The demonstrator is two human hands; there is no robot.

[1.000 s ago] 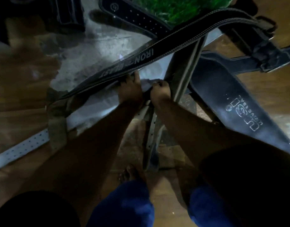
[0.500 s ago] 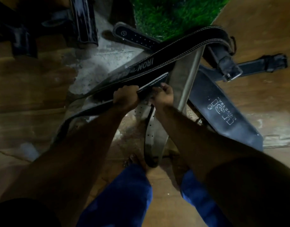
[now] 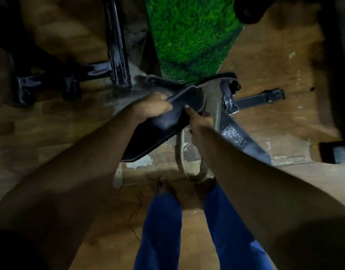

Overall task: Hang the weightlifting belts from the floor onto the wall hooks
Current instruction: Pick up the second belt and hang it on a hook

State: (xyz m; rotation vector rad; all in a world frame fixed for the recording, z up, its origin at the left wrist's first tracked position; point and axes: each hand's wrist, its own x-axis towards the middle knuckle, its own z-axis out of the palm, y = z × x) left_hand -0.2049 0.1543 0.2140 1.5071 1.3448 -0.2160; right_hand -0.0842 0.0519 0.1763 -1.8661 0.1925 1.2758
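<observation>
- The black stitched belt is between both hands, lifted a little above the floor. Its long axis runs from low left to high right, and its upper end bends toward the other belts.
- The left hand is curled closed over the belt's upper edge. The right hand touches the opposite edge with the fingertips; I cannot tell if it pinches the belt or only presses on it.
- The left hand is the nearer one to the belt's middle and seems to carry most of it.
- The belt with white print, a grey belt and a buckled strap lie on the floor, just past the right hand and partly under the held belt.
- No wall hook is visible, so I judge that the belt must first be raised clear of this pile.
- Compared with half a second before, the held belt is gathered shorter and folded, its white lettering no longer shows, and the floor appears farther below the hands.
</observation>
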